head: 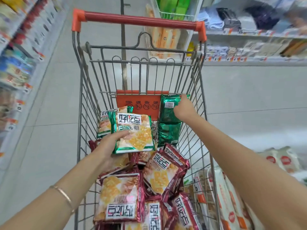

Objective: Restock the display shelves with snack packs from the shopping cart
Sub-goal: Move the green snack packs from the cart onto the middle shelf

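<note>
— Down at the far right corner of the shopping cart [93, 83], which pack comes out next?

— I'd say the green pack [167, 112] standing on end there, barcode side toward us, long axis up and down, beside the orange panel [142, 105]. The right hand [183, 107] is on it, fingers curled over its top edge, pinching it.

— And the left hand [108, 144]?

— Busy. It grips a green-edged cracker pack [134, 130] by the near left corner and holds it face up above the heap, mid-cart. So the right hand is much the nearer to that corner, and the left would have to cross over.

— Is there room to get it out?

— It's tight sideways. The cart's right wire wall is just beside the pack and the panel closes off the far end. Another green pack [168, 134] sits just below, touching it as far as I can tell. Upward is open, and so is the way back toward us over the red packs [159, 173] piled in the near half. I judge it wants a straight lift first, then a swing out over the rim.

— Toward which shelves?

— I can't tell. The left shelves [15, 63] and the right shelves [249, 47] both flank the aisle, and both are blurred. A strip of floor lies between the cart and each, so either arm has space to swing.
</note>
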Demonstrator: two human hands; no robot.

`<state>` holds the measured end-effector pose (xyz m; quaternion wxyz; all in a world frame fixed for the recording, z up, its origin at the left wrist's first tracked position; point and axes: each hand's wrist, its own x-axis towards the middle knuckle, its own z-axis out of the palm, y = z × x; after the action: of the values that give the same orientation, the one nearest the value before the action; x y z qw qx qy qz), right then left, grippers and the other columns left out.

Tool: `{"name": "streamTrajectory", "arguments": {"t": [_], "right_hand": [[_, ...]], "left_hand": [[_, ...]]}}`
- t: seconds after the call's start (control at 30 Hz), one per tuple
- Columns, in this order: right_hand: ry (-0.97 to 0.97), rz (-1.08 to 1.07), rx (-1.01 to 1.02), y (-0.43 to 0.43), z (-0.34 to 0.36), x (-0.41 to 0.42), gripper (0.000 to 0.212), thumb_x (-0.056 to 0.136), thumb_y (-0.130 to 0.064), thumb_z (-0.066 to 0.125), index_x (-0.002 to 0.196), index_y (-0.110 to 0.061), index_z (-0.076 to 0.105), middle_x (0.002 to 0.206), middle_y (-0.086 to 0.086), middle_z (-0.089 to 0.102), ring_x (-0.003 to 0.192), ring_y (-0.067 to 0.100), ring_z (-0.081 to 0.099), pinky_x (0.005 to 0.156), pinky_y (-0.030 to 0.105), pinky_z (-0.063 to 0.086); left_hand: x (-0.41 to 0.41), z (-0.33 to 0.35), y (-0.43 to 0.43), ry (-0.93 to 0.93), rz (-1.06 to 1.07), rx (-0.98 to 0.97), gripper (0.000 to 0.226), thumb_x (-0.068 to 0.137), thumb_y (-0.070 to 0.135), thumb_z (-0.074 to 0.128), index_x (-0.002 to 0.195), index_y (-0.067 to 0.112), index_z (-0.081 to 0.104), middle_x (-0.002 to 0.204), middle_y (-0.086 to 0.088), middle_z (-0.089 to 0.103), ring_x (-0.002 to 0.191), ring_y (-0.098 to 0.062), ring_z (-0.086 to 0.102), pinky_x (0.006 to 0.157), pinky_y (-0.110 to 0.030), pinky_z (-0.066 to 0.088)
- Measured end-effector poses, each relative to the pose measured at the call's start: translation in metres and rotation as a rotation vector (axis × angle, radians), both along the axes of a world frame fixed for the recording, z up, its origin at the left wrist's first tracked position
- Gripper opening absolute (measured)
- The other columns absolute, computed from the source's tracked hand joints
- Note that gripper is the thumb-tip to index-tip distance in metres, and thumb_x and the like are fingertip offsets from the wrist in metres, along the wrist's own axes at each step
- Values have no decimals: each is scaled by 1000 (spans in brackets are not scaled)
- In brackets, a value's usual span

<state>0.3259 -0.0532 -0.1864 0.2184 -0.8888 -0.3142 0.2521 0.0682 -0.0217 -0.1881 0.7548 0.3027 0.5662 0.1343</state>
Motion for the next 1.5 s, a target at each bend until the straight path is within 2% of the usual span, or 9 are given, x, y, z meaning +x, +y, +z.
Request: {"name": "streamTrajectory", "arguments": {"t": [0.13,0.27,0.37,0.47,0.67,0.9,1.07,1.33,1.5], "right_hand": [[-359,292,-225,20,-24,6,86,90,-7,62,157,-3,8,164,15,15,152,32,14,124,47,15],[-620,430,-511,19,-45,13,78,88,-28,67,152,-9,27,153,16,36,145,34,28,121,60,9],[-723,543,-534,13,-36,9,44,84,-52,67,108,-16,60,120,9,60,120,31,50,109,49,35],[-510,378,-404,6,-8,-8,51,81,-64,60,87,-14,56,104,8,52,99,28,52,90,41,50],[-95,338,-180,8,15,-96,76,83,-70,51,124,-7,53,122,13,44,116,34,46,101,56,45],[33,387,226,-14,6,-93,25,96,-13,56,121,-15,61,118,-3,52,115,15,48,108,38,37],[180,240,-34,-17,11,-59,133,61,-65,83,158,-31,-3,166,-5,1,153,18,5,121,54,1],[811,134,-38,-37,14,-32,105,61,-87,63,143,-24,47,130,0,65,112,16,66,105,45,49],[662,57,-18,-49,24,-52,119,72,-67,71,158,-32,-3,139,-10,47,99,11,65,69,31,57]], "left_hand": [[-10,-3,3,43,-6,44,32,93,17,67,124,12,63,101,-3,64,85,-24,64,64,-38,57],[-17,2,6,39,1,29,13,93,20,66,105,15,65,102,-3,61,83,-21,61,62,-39,54],[-24,1,11,62,8,32,58,84,44,75,130,16,56,123,-2,63,107,-24,63,81,-50,58],[-22,-1,14,105,-6,71,120,50,84,73,150,28,38,148,2,49,135,-31,47,98,-66,47],[14,-9,14,45,100,0,69,86,64,49,136,16,46,119,-6,65,94,-23,67,74,-48,61],[22,-25,24,-58,140,-64,60,88,66,46,123,19,57,99,-19,76,90,-33,75,68,-45,61],[21,-21,25,-37,76,-80,44,90,61,49,123,31,51,104,-19,72,84,-34,75,65,-45,61],[17,7,40,-2,-224,-26,82,71,75,55,145,43,39,148,-4,48,111,-30,66,69,-42,62],[6,8,43,42,-416,127,118,50,97,58,150,41,33,156,12,36,137,-25,43,100,-55,50]]}}
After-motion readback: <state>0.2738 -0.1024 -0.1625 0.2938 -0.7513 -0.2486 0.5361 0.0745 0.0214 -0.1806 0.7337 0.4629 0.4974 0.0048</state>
